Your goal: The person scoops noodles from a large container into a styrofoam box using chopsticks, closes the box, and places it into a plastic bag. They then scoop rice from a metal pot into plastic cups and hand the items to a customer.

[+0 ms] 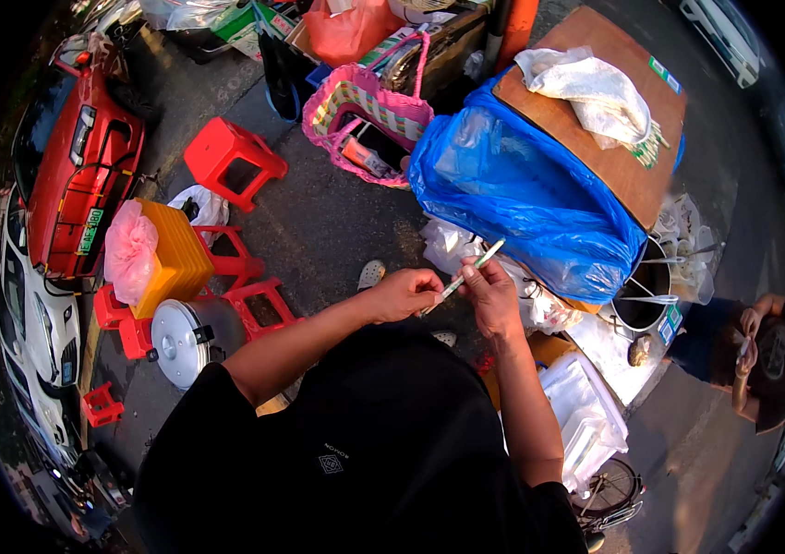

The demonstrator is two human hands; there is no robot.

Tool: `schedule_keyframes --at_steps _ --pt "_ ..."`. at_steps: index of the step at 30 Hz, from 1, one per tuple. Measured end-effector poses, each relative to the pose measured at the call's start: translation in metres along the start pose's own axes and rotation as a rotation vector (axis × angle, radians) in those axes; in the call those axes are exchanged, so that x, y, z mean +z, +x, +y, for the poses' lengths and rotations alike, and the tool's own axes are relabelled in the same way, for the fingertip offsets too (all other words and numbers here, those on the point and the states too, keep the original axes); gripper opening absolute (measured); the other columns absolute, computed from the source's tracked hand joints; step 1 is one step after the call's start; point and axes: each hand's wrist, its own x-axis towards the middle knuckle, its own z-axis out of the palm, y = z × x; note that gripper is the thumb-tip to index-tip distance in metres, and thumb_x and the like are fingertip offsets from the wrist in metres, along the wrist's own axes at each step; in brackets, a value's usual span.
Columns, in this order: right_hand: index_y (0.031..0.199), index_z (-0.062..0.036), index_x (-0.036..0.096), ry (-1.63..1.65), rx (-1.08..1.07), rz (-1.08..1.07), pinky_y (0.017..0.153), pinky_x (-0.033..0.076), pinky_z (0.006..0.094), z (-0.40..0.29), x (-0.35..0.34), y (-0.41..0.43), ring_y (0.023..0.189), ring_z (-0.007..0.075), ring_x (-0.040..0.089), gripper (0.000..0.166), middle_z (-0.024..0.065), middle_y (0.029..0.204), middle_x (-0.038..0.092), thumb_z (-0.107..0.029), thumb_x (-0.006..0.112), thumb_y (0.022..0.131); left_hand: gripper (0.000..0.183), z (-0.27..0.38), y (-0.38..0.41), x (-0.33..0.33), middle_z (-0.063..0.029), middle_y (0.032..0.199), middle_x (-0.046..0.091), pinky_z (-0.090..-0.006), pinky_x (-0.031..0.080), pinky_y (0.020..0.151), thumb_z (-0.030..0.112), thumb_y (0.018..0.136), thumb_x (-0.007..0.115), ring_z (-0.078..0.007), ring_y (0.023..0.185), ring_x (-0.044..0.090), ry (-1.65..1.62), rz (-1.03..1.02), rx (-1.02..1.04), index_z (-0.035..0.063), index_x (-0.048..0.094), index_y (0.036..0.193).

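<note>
Between my two hands is a thin, paper-wrapped stick (453,285), white and green, slanting up to the right. My left hand (406,294) pinches its lower end between thumb and fingertips. Near its upper part, my right hand (488,291) grips it with thumb and forefinger. Just beyond my right hand lies a large blue plastic bag (510,201). On the brown board (607,104) above it rest a white cloth (593,90) and a bundle of similar green-and-white sticks (650,147).
Red plastic stools (226,156) and a lidded metal pot (178,343) stand at left, below stacked yellow crates (171,256). A pink woven basket (365,90) is ahead. Open metal pots (642,298) with ladles stand at right, near another person (766,353).
</note>
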Motion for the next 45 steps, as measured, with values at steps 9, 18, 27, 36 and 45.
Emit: schedule_keyframes --at_steps 9,18,27,36,45 --pt "0.109 -0.0043 0.064 -0.214 0.134 -0.171 0.069 0.054 0.0215 0.067 0.147 0.1 0.081 0.0115 0.067 0.011 0.0048 0.095 0.069 -0.005 0.069 0.099 0.02 -0.051 -0.068 -0.173 0.0011 0.094 0.062 -0.0274 0.049 0.074 0.017 0.099 0.067 -0.0083 0.083 0.057 -0.07 -0.02 0.051 0.0041 0.063 0.113" --pt "0.111 -0.0033 0.061 -0.469 -0.006 -0.193 0.074 0.054 0.025 0.1 0.302 0.182 0.083 0.0115 0.065 0.02 0.0029 0.096 0.067 -0.012 0.073 0.098 0.018 -0.09 -0.114 -0.388 -0.0006 0.095 0.065 -0.0257 0.053 0.072 0.01 0.098 0.068 -0.0099 0.082 0.064 -0.621 0.469 0.019 0.0065 0.063 0.115" --pt "0.111 -0.0041 0.064 -0.549 0.322 -0.197 0.065 0.054 0.0232 0.129 0.275 0.197 0.079 0.0111 0.068 0.017 0.0035 0.094 0.069 -0.013 0.072 0.099 0.021 -0.177 -0.255 -0.785 -0.0125 0.106 0.067 -0.0325 0.063 0.072 0.008 0.099 0.066 -0.023 0.088 0.071 -1.11 1.686 0.517 0.0018 0.059 0.117" --pt "0.11 -0.0052 0.065 -0.641 0.326 0.009 0.067 0.056 0.0267 0.121 0.201 0.193 0.079 0.0138 0.07 0.016 0.0033 0.093 0.07 -0.014 0.071 0.098 0.031 -0.243 -0.118 -0.649 -0.0067 0.107 0.066 -0.0398 0.059 0.073 0.025 0.097 0.071 -0.0252 0.086 0.069 -0.789 1.144 -0.279 0.0112 0.061 0.123" --pt "0.115 -0.0023 0.065 -0.69 0.284 0.244 0.071 0.054 0.0268 0.1 0.139 0.153 0.083 0.0135 0.068 0.025 0.0055 0.096 0.07 -0.022 0.069 0.101 0.025 -0.294 0.006 -0.393 -0.0032 0.096 0.07 -0.0342 0.057 0.066 0.022 0.098 0.067 -0.0164 0.08 0.069 -0.234 0.359 -0.638 0.0135 0.065 0.121"
